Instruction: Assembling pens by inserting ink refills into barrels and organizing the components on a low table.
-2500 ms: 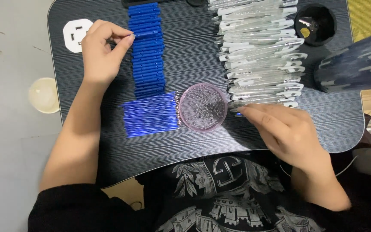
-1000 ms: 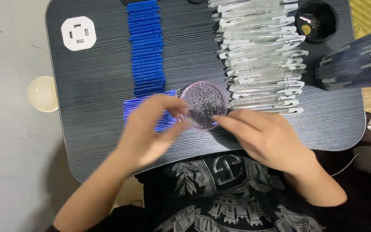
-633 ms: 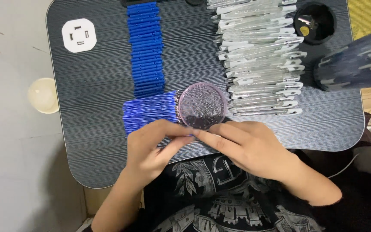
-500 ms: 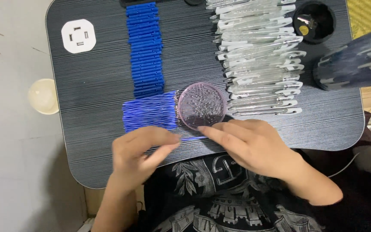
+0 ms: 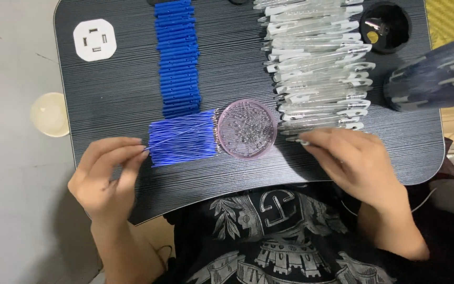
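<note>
A dark lap desk lies in front of me. My left hand pinches the near end of one thin blue stick, which lies slanted across the pile of thin blue sticks. A round pink dish of tiny metal bits sits just right of that pile. My right hand has its fingertips closed on a clear plastic piece at the near end of the stack of clear plastic pieces. A column of short blue tubes runs up the desk behind the sticks.
A white square plate sits at the desk's far left. A black round cup hole holds small items at the far right. A clear cylinder of parts overhangs the right edge. A pale round lid lies on the floor.
Both hands were together in front of the pink dish. The left hand has moved left to the blue sticks and the right hand has moved right to the clear stack.
</note>
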